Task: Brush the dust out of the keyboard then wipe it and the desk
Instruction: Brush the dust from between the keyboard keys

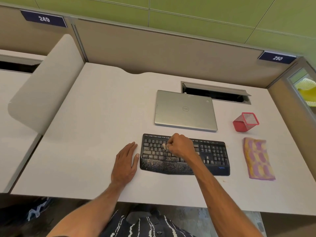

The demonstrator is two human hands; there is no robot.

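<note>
Keyboard (212,154) looks dusty, right hand (179,145) pinching a brush (165,146) on the keys, left hand (125,164) flat on desk (77,134) beside it.

matt black plastic keyboard (185,155) speckled with dust; brushed silver metal laptop (185,111); red wire-mesh pen holder (246,121); soft woven cloth (258,159); smooth matt desk (94,125)

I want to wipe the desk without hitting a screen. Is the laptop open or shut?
Shut: the laptop lies flat behind the keyboard, its silver lid down with the logo facing up.
</note>
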